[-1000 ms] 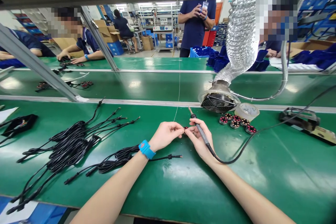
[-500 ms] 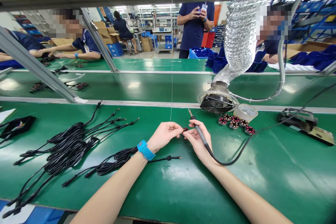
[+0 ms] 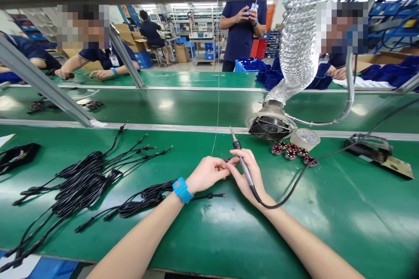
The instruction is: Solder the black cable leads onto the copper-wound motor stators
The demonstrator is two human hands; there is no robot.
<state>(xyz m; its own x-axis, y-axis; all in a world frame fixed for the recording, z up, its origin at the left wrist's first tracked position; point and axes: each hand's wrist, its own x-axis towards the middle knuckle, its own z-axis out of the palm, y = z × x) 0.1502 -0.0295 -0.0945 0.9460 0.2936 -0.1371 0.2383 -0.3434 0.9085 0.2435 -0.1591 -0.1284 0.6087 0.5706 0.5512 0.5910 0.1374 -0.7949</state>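
In the head view, my left hand point(image 3: 209, 173), with a blue wristband point(image 3: 182, 190), is closed, its thumb and fingers pinched on a small motor stator point(image 3: 228, 160). Only a sliver of the red and black stator shows behind the fingertips. My right hand point(image 3: 249, 174) grips a soldering iron point(image 3: 246, 170), its tip pointing up and away from me. The right thumb and a fingertip meet the left fingertips at the stator. From above, a thin solder wire point(image 3: 218, 96) hangs down to just behind my left hand.
Several black cables point(image 3: 81, 183) lie on the left. At right are more stators point(image 3: 290, 153), a tape roll point(image 3: 305, 138) and an iron stand point(image 3: 376, 152). A fume duct point(image 3: 299, 30) with a fan point(image 3: 271, 128) hangs ahead. Co-workers are across the bench.
My hands have drawn closer together, and the fingers now cover most of the stator. The iron has tilted slightly left, and the solder wire's upper part has shifted a little right.
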